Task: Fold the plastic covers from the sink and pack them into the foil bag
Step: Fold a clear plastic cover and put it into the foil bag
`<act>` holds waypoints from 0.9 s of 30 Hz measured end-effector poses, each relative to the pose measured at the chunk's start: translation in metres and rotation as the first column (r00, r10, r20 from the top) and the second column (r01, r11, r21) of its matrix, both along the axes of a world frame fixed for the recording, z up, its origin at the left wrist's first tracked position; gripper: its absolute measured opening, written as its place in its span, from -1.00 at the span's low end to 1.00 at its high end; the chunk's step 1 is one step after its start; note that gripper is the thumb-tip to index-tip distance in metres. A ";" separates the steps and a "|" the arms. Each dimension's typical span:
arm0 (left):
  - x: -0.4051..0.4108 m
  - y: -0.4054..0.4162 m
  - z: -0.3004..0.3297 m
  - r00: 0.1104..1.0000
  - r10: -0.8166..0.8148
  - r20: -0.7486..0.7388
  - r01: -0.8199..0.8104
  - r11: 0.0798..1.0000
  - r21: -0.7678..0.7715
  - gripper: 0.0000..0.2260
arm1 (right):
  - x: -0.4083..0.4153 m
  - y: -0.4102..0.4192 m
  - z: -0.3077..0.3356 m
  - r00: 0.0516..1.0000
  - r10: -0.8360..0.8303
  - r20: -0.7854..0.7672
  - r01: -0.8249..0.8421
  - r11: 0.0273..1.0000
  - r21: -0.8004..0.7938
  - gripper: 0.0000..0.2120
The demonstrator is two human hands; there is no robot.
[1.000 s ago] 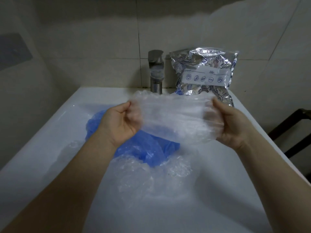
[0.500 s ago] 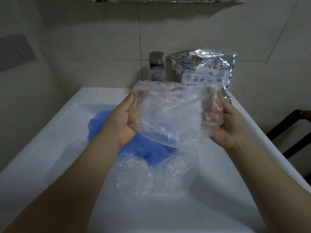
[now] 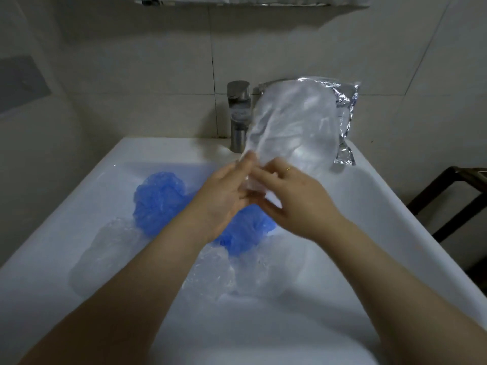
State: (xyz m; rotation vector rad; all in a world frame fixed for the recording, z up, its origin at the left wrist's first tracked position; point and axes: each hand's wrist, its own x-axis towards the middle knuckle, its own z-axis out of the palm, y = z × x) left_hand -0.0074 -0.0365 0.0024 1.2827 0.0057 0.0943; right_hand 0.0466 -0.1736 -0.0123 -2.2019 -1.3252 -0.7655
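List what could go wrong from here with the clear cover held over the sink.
1. Both the left hand and right hand pinch only the bottom edge of the clear cover; its loose top could flop and undo the fold.
2. It billows against the foil bag and might tip it.
3. It may snag on the tap.

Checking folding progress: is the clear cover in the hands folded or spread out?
Partly folded: both hands pinch the clear cover together at its bottom edge, the rest fanning upward in front of the foil bag.
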 end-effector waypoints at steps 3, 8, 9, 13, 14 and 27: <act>0.004 0.003 -0.006 0.978 0.209 -0.008 -0.206 0.970 0.131 -0.87 | -0.003 0.011 -0.009 0.991 0.020 0.135 0.001 0.988 -0.156 -0.52; 0.009 0.012 0.000 0.948 0.310 0.074 -0.308 0.951 -0.039 -0.77 | -0.009 0.009 -0.003 0.992 0.083 -0.091 -0.071 0.989 0.126 -0.68; 0.008 0.012 0.003 0.949 0.301 0.097 -0.294 0.952 -0.080 -0.77 | -0.010 0.007 0.000 0.984 0.076 -0.159 -0.030 0.961 0.274 -0.76; 0.005 0.012 0.007 0.962 0.247 0.114 -0.234 0.965 -0.114 -0.77 | -0.006 -0.002 0.011 0.692 0.205 -0.693 0.433 0.649 0.625 -0.77; 0.004 0.010 0.006 0.967 0.233 0.105 -0.222 0.969 -0.109 -0.77 | -0.003 -0.005 0.013 0.486 0.342 -0.804 0.508 0.638 0.579 -0.68; -0.005 0.015 0.006 0.984 0.137 -0.117 -0.088 0.932 0.353 -0.90 | -0.002 -0.013 0.025 0.339 0.389 -0.857 0.320 0.809 0.493 -0.84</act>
